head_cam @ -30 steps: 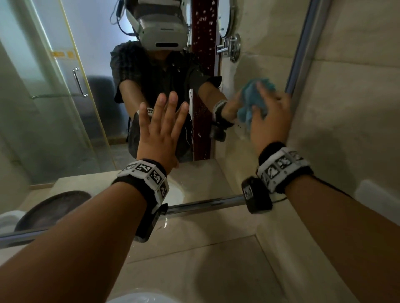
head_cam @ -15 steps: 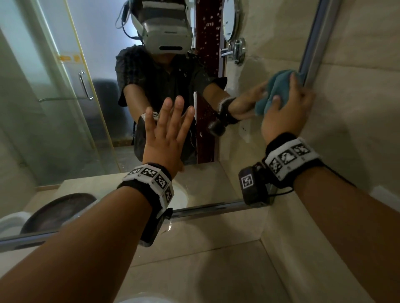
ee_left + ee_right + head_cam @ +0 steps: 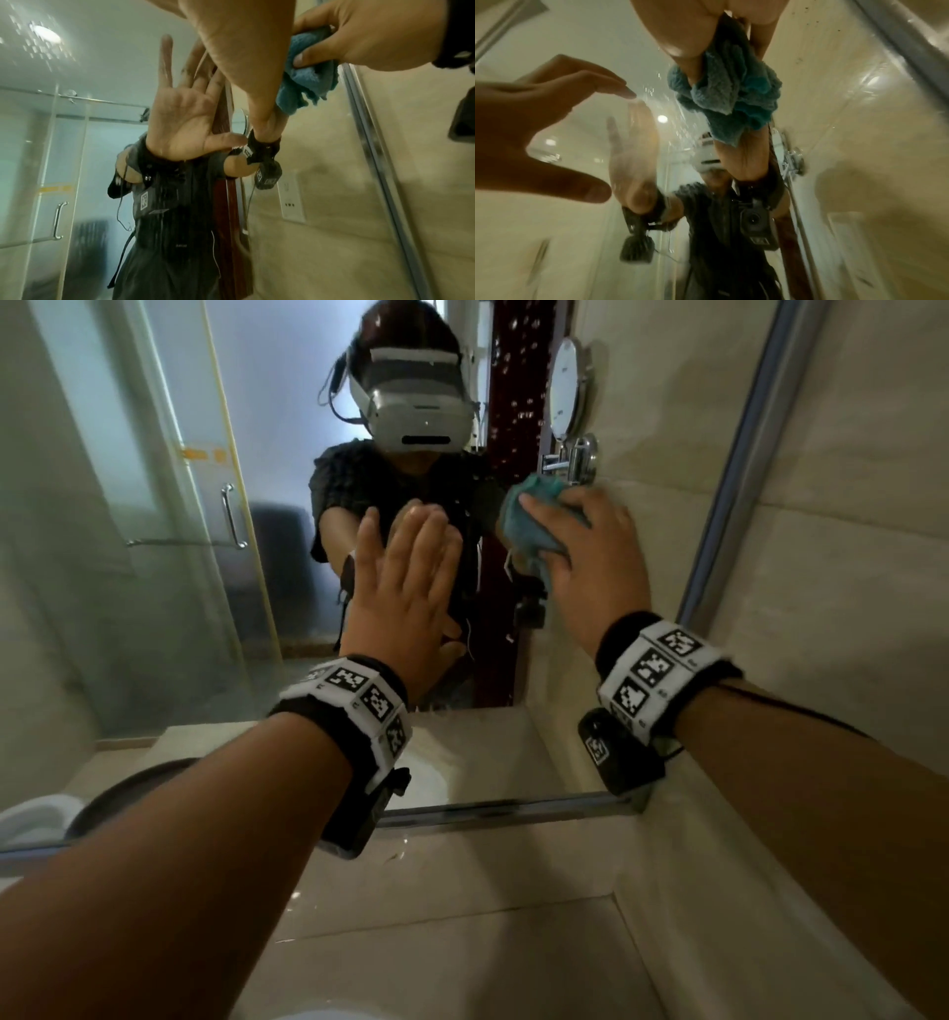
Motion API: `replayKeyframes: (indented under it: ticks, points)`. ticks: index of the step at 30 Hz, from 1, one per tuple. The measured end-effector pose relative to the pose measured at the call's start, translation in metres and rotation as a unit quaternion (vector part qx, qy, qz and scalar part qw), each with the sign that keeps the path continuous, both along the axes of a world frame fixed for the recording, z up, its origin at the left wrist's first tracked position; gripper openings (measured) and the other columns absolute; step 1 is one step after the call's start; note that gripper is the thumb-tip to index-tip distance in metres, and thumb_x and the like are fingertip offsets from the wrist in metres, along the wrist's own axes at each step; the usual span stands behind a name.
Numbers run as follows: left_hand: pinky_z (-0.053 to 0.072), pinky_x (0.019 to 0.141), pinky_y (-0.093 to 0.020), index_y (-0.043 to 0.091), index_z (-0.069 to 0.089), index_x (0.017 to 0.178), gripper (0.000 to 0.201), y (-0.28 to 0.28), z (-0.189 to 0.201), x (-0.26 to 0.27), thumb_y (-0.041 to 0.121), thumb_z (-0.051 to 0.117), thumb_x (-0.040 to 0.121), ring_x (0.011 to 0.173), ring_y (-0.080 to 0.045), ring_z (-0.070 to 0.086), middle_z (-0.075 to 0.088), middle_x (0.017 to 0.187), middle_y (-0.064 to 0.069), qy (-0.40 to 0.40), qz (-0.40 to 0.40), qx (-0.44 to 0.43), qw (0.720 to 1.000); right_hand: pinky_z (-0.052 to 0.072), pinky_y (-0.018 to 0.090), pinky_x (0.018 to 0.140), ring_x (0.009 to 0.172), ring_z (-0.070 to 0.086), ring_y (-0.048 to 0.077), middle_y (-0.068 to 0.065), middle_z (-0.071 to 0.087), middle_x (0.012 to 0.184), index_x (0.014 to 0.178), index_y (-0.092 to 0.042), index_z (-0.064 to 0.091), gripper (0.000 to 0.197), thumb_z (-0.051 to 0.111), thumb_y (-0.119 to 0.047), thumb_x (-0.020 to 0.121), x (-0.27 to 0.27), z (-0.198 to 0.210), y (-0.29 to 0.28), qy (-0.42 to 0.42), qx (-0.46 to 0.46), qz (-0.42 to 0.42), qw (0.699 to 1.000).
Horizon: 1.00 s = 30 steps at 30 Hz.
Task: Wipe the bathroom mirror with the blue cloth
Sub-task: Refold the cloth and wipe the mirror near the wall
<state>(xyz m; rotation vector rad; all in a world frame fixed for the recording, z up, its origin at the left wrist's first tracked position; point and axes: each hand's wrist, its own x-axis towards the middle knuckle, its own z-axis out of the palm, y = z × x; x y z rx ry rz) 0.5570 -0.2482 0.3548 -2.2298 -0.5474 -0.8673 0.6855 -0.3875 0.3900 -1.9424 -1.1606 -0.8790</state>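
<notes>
Blue cloth (image 3: 531, 526) sits bunched under the right hand (image 3: 585, 552), whose fingers curl round it and press it to the mirror (image 3: 154, 588) right of frame centre. The left hand (image 3: 405, 593) lies spread flat on the glass just beside it. Unwiped glass stretches leftward, so the stroke likely runs that way, toward the bracing hand.

mirror (image 3: 287, 428) bare leftward — left hand (image 3: 405, 588) between

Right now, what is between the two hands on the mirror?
In the head view, only bare mirror glass separates the left hand from the right hand holding the blue cloth.
</notes>
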Motion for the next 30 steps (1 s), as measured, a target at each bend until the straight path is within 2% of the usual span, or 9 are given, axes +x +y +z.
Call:
replayKeyframes:
  ticks: [2, 4, 8, 11, 16, 20, 24, 27, 30]
  points:
    - [-0.015, 0.11, -0.05, 0.01, -0.007, 0.149, 0.118, 0.003, 0.021, 0.0, 0.07, 0.057, 0.071, 0.144, -0.03, -0.005, -0.006, 0.157, -0.014, -0.027, -0.02, -0.021, 0.999, 0.021, 0.011, 0.096, 0.114, 0.036, 0.016, 0.006, 0.043, 0.132, 0.133, -0.028, 0.051, 0.047, 0.054, -0.009, 0.089, -0.001, 0.009, 0.011, -0.017, 0.015, -0.005, 1.0]
    - [-0.013, 0.112, -0.048, 0.011, -0.011, 0.149, 0.123, 0.005, 0.037, 0.0, 0.065, 0.064, 0.068, 0.144, -0.03, -0.011, -0.013, 0.156, -0.015, -0.03, -0.038, -0.064, 0.997, 0.034, 0.024, 0.098, 0.111, 0.039, 0.021, 0.011, 0.049, 0.127, 0.128, -0.023, 0.057, 0.045, 0.058, -0.005, 0.087, -0.002, -0.009, 0.015, -0.042, 0.014, 0.009, 0.999]
    - [-0.01, 0.114, -0.046, 0.011, -0.016, 0.147, 0.137, 0.012, 0.042, 0.007, 0.061, 0.076, 0.059, 0.143, -0.03, -0.015, -0.017, 0.155, -0.014, -0.021, -0.04, -0.105, 0.993, 0.049, 0.041, 0.081, 0.1, 0.04, 0.028, 0.016, 0.061, 0.112, 0.118, -0.017, 0.066, 0.054, 0.075, 0.005, 0.07, -0.002, -0.066, 0.004, -0.142, -0.061, 0.014, 0.988]
    - [-0.011, 0.113, -0.045, 0.011, -0.016, 0.147, 0.142, 0.014, 0.04, 0.009, 0.065, 0.077, 0.054, 0.143, -0.03, -0.014, -0.017, 0.156, -0.014, -0.022, -0.039, -0.103, 0.994, 0.052, 0.045, 0.076, 0.096, 0.055, 0.039, 0.017, 0.061, 0.111, 0.114, -0.018, 0.067, 0.055, 0.076, 0.008, 0.067, -0.001, -0.048, 0.004, -0.157, -0.08, 0.029, 0.984]
    - [-0.011, 0.114, -0.044, 0.011, -0.016, 0.147, 0.141, 0.015, 0.04, 0.008, 0.064, 0.077, 0.055, 0.144, -0.029, -0.013, -0.016, 0.156, -0.013, -0.03, -0.045, -0.098, 0.994, 0.04, 0.037, 0.097, 0.117, 0.043, 0.031, 0.01, 0.049, 0.131, 0.131, -0.023, 0.054, 0.046, 0.056, -0.008, 0.088, -0.022, 0.021, 0.044, -0.088, 0.0, -0.008, 0.996]
    - [-0.013, 0.112, -0.044, 0.011, -0.018, 0.147, 0.14, 0.018, 0.04, 0.008, 0.064, 0.075, 0.057, 0.144, -0.029, -0.014, -0.017, 0.156, -0.013, -0.026, -0.044, -0.093, 0.994, 0.045, 0.042, 0.089, 0.108, 0.047, 0.037, 0.015, 0.053, 0.125, 0.126, -0.019, 0.058, 0.039, 0.052, -0.018, 0.088, -0.028, -0.006, 0.044, -0.112, -0.033, -0.013, 0.993]
    - [-0.013, 0.112, -0.044, 0.011, -0.018, 0.147, 0.139, 0.017, 0.041, 0.006, 0.064, 0.075, 0.058, 0.144, -0.029, -0.014, -0.017, 0.156, -0.013, -0.025, -0.05, -0.1, 0.993, 0.054, 0.044, 0.069, 0.088, 0.054, 0.04, 0.016, 0.06, 0.112, 0.118, -0.02, 0.064, 0.049, 0.073, -0.002, 0.074, -0.023, -0.029, 0.026, -0.185, -0.107, 0.016, 0.977]
    - [-0.012, 0.112, -0.044, 0.011, -0.017, 0.147, 0.141, 0.016, 0.04, 0.006, 0.064, 0.076, 0.055, 0.144, -0.029, -0.014, -0.017, 0.156, -0.013, -0.024, -0.043, -0.096, 0.994, 0.046, 0.036, 0.086, 0.103, 0.046, 0.028, 0.012, 0.051, 0.122, 0.129, -0.026, 0.055, 0.048, 0.06, -0.007, 0.085, -0.018, 0.015, 0.032, -0.125, -0.037, 0.0, 0.992]
    - [-0.014, 0.112, -0.044, 0.011, -0.017, 0.147, 0.142, 0.016, 0.039, 0.008, 0.063, 0.077, 0.055, 0.144, -0.028, -0.014, -0.017, 0.156, -0.012, -0.029, -0.043, -0.099, 0.994, 0.037, 0.029, 0.089, 0.107, 0.041, 0.026, 0.01, 0.049, 0.122, 0.13, -0.027, 0.053, 0.045, 0.053, -0.011, 0.088, -0.014, 0.03, 0.047, -0.108, 0.057, -0.027, 0.992]
